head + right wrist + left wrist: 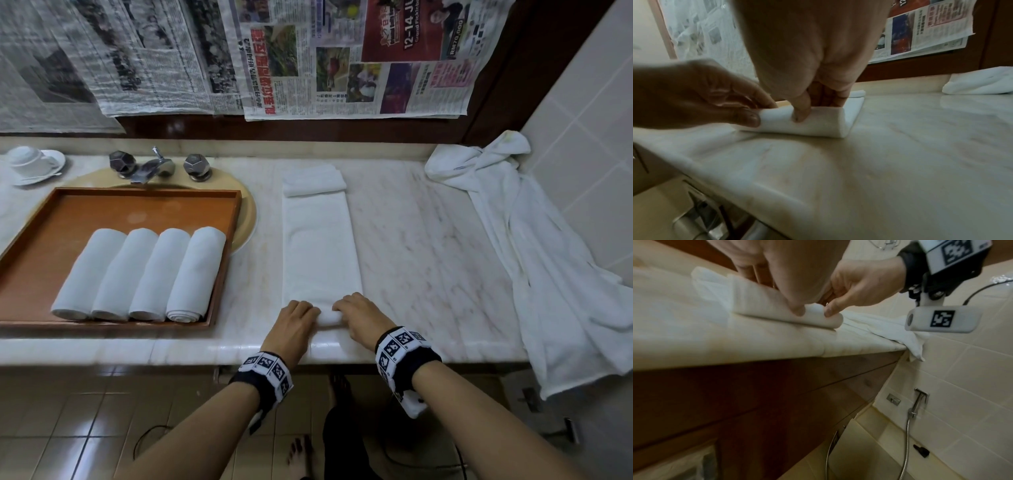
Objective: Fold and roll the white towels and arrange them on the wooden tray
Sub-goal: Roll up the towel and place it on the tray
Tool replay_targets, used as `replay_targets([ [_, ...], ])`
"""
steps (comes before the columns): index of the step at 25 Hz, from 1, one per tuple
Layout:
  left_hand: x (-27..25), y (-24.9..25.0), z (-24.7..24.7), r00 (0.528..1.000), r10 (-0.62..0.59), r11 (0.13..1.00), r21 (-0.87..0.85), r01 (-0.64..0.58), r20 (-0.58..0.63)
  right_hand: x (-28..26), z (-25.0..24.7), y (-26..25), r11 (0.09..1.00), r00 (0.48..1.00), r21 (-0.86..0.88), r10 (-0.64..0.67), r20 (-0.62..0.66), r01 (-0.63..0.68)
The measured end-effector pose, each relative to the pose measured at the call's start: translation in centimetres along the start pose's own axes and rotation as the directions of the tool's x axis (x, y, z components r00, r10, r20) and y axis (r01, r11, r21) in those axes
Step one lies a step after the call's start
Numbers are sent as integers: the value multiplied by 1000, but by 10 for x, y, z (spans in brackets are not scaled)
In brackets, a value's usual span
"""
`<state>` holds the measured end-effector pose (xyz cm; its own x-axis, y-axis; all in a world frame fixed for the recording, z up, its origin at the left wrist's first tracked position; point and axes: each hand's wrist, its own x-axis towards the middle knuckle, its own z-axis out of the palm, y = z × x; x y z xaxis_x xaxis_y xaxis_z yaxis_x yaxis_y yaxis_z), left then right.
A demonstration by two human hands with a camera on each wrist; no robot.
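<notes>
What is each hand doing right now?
Left hand: fingers curled on the towel's rolled end.
Right hand: fingers curled on the same rolled end.

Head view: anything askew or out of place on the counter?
One thing: a crumpled white towel at the counter's right end, bunched against the tiled wall, its lower end hanging over the front edge. Otherwise tidy: four rolled towels side by side on the wooden tray, and both hands, left hand and right hand, rolling the folded towel.

Behind your marble counter (428, 240): newspaper sheets (342, 61) on the wall, a faucet (154, 168) between two dark knobs. At your far left, an upturned cup (25, 161) on a saucer (51, 171); below, a spray hose (908, 426) on tiled wall.
</notes>
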<state>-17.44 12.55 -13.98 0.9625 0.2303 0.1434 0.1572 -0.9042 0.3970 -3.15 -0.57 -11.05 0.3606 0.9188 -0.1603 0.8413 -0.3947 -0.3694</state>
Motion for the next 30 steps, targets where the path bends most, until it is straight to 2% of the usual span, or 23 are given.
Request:
replay_targets([
  [1, 1, -3, 5, 1000, -8, 1000, -23, 8, -15, -4, 2, -1, 1000, 999, 16, -17, -33, 17],
  [3, 6, -10, 5, 998, -54, 998, -19, 54, 39, -12, 8, -6, 998, 994, 32, -42, -104, 45],
  [7, 25, -2, -17, 967, -73, 997, 42, 65, 244, -12, 25, -4, 997, 981, -6, -71, -182, 71],
  [8, 26, 2, -22, 967, -68, 997, 49, 57, 245, -9, 25, -2, 998, 984, 7, -60, -167, 62],
  [11, 20, 8, -20, 990, -15, 1000, -25, 18, 140, -2, 17, 1, 998, 998, 56, -26, -60, 30],
  [13, 15, 7, -14, 992, -30, 997, -60, 38, 120, -3, 14, 0, 999, 1000, 36, -8, -28, 9],
  [16, 22, 6, -11, 975, -117, 991, -37, 126, 190, -12, 15, -13, 993, 990, -115, -21, -139, 5],
  [20, 45, 6, -18, 947, -197, 979, 6, 202, 255, -18, 26, -16, 980, 978, -193, -84, -191, 47],
  [23, 41, 9, -20, 968, -179, 983, -7, 183, 177, -2, 15, -5, 986, 984, -154, -90, -156, 66],
  [26, 19, 10, -12, 995, -58, 993, -96, 66, 76, 3, 4, 3, 999, 998, 10, -53, -44, 53],
  [28, 7, 6, -3, 999, -5, 986, -167, 12, 43, -3, 6, 0, 998, 998, 50, -45, -48, 47],
  [30, 8, 0, 3, 1000, -6, 980, -200, 8, 9, -12, 13, -6, 998, 990, -39, -59, -129, 54],
])
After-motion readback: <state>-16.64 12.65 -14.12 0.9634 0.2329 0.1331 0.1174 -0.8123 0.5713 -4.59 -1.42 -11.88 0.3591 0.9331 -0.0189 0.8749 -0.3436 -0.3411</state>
